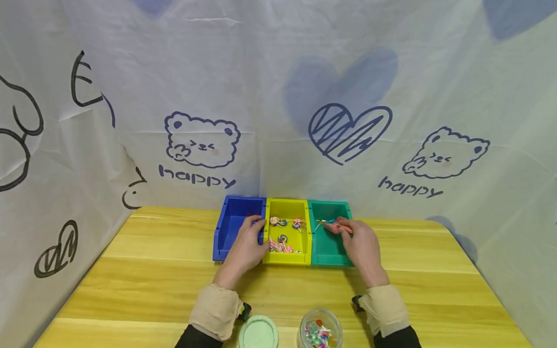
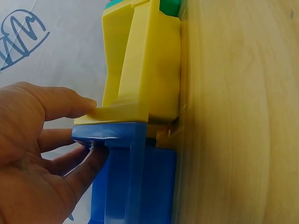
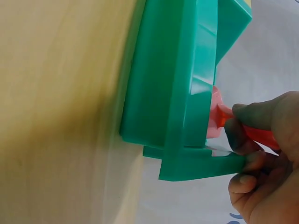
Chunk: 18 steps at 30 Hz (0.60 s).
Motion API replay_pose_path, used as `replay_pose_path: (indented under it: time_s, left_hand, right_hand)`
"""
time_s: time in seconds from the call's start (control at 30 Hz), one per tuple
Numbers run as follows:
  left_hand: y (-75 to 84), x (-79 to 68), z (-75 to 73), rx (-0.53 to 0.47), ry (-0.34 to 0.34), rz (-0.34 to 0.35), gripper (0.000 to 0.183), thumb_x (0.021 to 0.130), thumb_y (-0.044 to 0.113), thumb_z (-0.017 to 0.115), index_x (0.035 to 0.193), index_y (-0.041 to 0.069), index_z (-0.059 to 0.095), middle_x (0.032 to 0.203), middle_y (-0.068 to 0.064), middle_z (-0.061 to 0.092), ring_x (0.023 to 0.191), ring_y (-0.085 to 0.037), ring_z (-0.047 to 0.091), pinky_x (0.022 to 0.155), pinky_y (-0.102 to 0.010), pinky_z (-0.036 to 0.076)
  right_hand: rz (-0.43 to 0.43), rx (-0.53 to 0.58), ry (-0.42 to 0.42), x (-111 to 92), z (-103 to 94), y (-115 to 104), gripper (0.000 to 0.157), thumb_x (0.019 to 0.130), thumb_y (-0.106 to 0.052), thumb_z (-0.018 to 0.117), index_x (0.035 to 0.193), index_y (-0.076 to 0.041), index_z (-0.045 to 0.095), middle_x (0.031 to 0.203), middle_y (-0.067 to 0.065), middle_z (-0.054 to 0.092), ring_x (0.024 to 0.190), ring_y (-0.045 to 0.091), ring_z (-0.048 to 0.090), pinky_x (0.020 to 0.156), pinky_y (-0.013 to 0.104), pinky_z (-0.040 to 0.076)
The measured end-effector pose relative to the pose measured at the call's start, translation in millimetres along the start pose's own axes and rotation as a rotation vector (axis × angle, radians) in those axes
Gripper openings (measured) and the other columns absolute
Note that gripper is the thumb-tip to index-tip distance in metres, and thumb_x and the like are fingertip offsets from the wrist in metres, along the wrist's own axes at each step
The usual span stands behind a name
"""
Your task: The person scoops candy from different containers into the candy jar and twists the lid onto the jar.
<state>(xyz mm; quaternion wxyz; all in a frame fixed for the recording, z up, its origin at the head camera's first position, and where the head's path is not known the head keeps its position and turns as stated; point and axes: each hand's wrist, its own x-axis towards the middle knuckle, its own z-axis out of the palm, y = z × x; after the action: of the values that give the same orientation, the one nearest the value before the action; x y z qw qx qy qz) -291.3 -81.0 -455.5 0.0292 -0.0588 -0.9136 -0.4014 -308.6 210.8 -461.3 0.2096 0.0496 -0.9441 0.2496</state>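
My left hand (image 1: 249, 243) pinches the adjoining rims of the blue bin (image 2: 140, 186) and the yellow bin (image 2: 161, 70). Its thumb lies on the yellow side, other fingers under the blue rim. Over the green bin (image 1: 330, 253), my right hand (image 1: 362, 241) grips the handle of a small pink scoop (image 3: 216, 114), whose wider end is inside that bin. White lollipop sticks (image 1: 319, 224) and bits of blue show beside the scoop. Small swirl lollipops (image 1: 280, 246) lie in the yellow bin in two loose groups. The blue bin's inside is partly hidden by my left hand.
Near the front edge stands a clear jar (image 1: 322, 324) with colourful small candies inside. A pale green round lid (image 1: 258, 332) lies to its left. The wooden table (image 1: 148, 270) backs onto a white cloth (image 1: 270, 164) with bear and heart drawings.
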Motion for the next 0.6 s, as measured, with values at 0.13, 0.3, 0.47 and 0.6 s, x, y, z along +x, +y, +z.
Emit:
replay_pose_path:
  time_s: [0.13,0.3,0.47,0.6]
  left_hand:
    - [-0.9,0.4,-0.9,0.006,0.0,-0.003,0.06,0.095,0.013,0.075,0.15,0.0,0.053,0.162,-0.014,0.036,0.149,-0.035,0.037,0.12,-0.053,0.035]
    - [-2.3,-0.1,-1.7,0.008,0.001,-0.006,0.06,0.095,0.013,0.075,0.15,0.0,0.053,0.162,-0.014,0.037,0.149,-0.035,0.037,0.12,-0.053,0.036]
    - [-1.5,-1.0,-1.7,0.0,-0.003,0.003,0.06,0.095,0.011,0.075,0.149,-0.001,0.053,0.161,-0.015,0.037,0.149,-0.036,0.037,0.12,-0.053,0.036]
    - [-0.1,-0.8,-0.9,0.004,0.0,0.025,0.06,0.094,0.011,0.075,0.148,-0.002,0.053,0.161,-0.016,0.037,0.149,-0.037,0.037,0.12,-0.052,0.036]
  right_hand:
    - [0.013,0.008,-0.012,0.8,-1.4,-1.3,0.027,0.097,-0.01,0.072,0.123,-0.002,0.075,0.117,0.023,0.073,0.107,0.044,0.068,0.091,0.058,0.055]
    - [0.032,0.013,-0.013,0.6,-2.9,-4.8,0.027,0.099,-0.015,0.07,0.122,-0.003,0.076,0.116,0.021,0.073,0.105,0.042,0.069,0.09,0.056,0.056]
    - [0.042,0.008,-0.035,0.2,-4.0,-5.0,0.026,0.101,-0.015,0.068,0.123,-0.003,0.076,0.115,0.022,0.072,0.105,0.041,0.068,0.091,0.056,0.056]
    - [0.032,-0.011,-0.045,2.1,-6.9,-3.2,0.024,0.103,-0.013,0.066,0.121,-0.003,0.076,0.11,0.023,0.072,0.098,0.041,0.067,0.086,0.055,0.057]
